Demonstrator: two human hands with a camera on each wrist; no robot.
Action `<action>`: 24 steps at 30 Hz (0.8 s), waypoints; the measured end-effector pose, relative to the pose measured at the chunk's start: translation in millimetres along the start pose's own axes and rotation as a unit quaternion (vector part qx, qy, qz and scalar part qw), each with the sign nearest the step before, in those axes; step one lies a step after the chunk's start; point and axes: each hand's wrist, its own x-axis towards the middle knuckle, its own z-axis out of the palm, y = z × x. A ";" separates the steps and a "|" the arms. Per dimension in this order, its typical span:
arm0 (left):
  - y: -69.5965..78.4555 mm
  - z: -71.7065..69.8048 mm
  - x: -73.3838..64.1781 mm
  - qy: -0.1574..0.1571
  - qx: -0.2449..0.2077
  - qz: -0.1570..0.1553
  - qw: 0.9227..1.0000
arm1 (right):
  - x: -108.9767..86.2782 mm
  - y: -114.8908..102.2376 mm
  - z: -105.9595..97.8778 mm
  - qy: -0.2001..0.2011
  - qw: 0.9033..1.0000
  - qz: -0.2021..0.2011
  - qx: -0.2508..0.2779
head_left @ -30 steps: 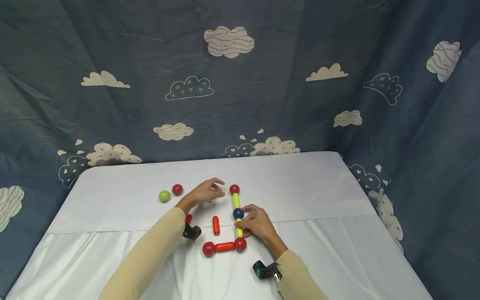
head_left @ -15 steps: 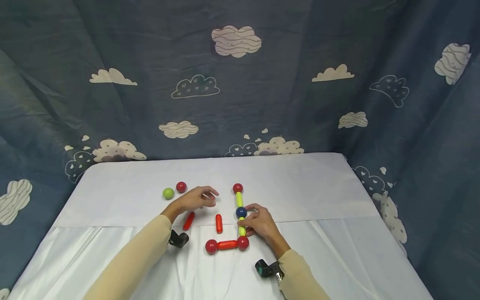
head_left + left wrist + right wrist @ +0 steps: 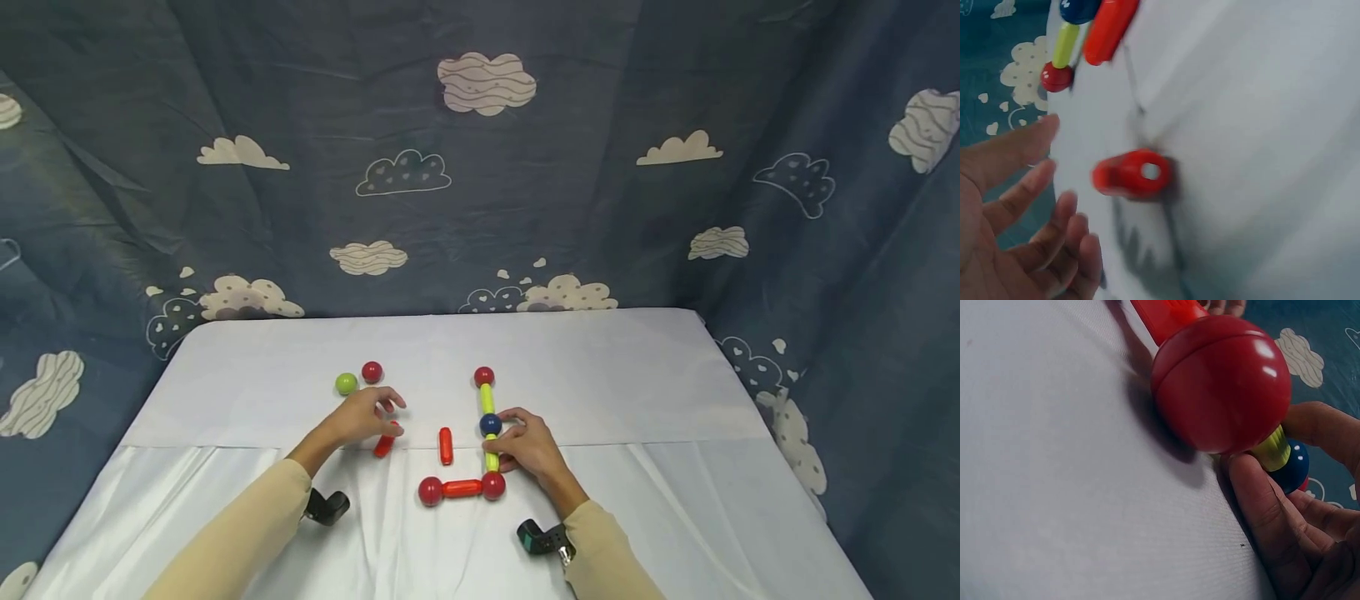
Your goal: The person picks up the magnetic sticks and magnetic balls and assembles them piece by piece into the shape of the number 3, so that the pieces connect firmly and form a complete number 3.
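My right hand (image 3: 534,448) pinches the near yellow rod (image 3: 1272,450) of a joined chain between thumb and fingers. In that chain, a red ball (image 3: 483,377), a far yellow rod (image 3: 487,398), a blue ball (image 3: 491,424) and the near yellow rod run down to a red corner ball (image 3: 492,485). From there a red rod (image 3: 461,488) leads left to a red end ball (image 3: 431,491). My left hand (image 3: 358,418) hovers with parted fingers beside a loose red rod (image 3: 1132,174), which lies apart from it in the left wrist view.
Another loose red rod (image 3: 446,446) lies between the two hands. Behind the left hand sit a green ball (image 3: 346,383) and a loose red ball (image 3: 372,372). A white cloth (image 3: 637,367) covers the table, and a dark cloud-patterned curtain (image 3: 570,183) hangs behind it.
My left hand has drawn back leftward from beside the chain to the loose red rod at left. The right hand keeps its pinch on the near yellow rod. The head view has shifted slightly.
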 end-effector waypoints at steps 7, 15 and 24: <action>-12.0 10.5 -10.3 0.044 0.031 -0.037 0.998 | -0.5 -0.1 -1.4 0.003 1.000 0.001 0.000; -17.5 20.5 -12.8 0.045 0.019 -0.066 0.997 | -0.9 -1.1 1.6 -0.002 1.000 0.000 -0.002; -19.1 22.0 -11.1 0.055 0.006 -0.038 0.998 | -2.1 0.1 -1.0 0.000 1.000 0.002 0.000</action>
